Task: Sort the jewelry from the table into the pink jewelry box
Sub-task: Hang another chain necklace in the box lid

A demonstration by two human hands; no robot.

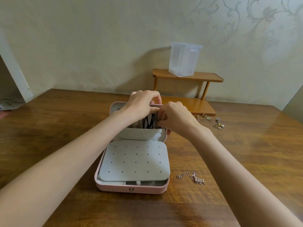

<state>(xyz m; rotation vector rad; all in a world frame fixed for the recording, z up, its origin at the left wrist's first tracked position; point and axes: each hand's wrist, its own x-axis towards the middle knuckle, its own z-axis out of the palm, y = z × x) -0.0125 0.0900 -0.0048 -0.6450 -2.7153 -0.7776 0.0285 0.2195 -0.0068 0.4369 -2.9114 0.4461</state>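
Both hands, the left hand and the right hand, cover the upper part of the pink jewelry box's raised lid, hiding whatever the fingertips pinch. The small trinkets near the table's far right edge are too tiny to identify.

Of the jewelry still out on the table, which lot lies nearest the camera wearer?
The chain necklace with the number pendant, lying alone right of the pink jewelry box's front corner. The small gold pieces are clustered farther back, by the wooden shelf.

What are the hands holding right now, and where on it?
Both hands work at the open lid of the pink jewelry box. The left hand grips the lid's top edge; the right hand pinches near the hanging black cords, exact contact hidden.
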